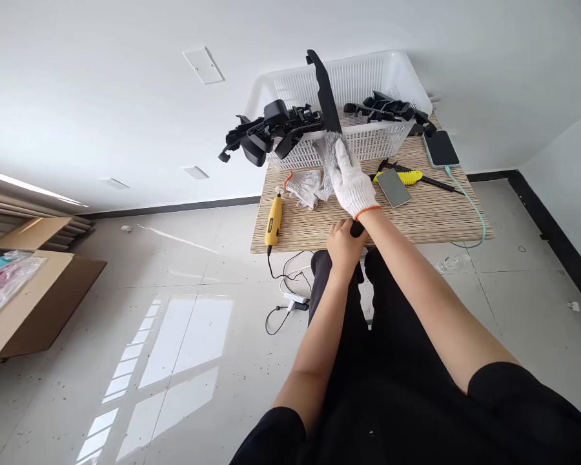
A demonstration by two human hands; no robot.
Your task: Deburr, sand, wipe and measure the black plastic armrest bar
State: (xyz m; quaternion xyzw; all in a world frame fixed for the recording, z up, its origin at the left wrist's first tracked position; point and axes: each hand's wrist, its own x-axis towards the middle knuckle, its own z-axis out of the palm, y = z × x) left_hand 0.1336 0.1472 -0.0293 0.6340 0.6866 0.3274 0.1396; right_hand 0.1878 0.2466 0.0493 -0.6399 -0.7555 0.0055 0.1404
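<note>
A long black plastic strip [326, 97] slants up from the table edge and over the white basket's front. My right hand [351, 181], in a white knit glove with greyed fingers, is wrapped around its middle and hides that stretch. Below it, my bare left hand [343, 248] is closed around what appears to be the strip's lower end [357, 227], at the table's front edge. A second knit glove [305, 186] lies left of my right hand. Farther left is a yellow rotary tool [274, 221] with a pale round tip.
The white basket [368, 139] holds several black plastic parts [271, 129], some overhanging its left side. On the wooden table [314, 229] lie a grey flat block [393, 187], a yellow-handled cutter [411, 176], a black caliper [438, 182] and a cabled phone [440, 150]. A cardboard box [53, 303] stands left.
</note>
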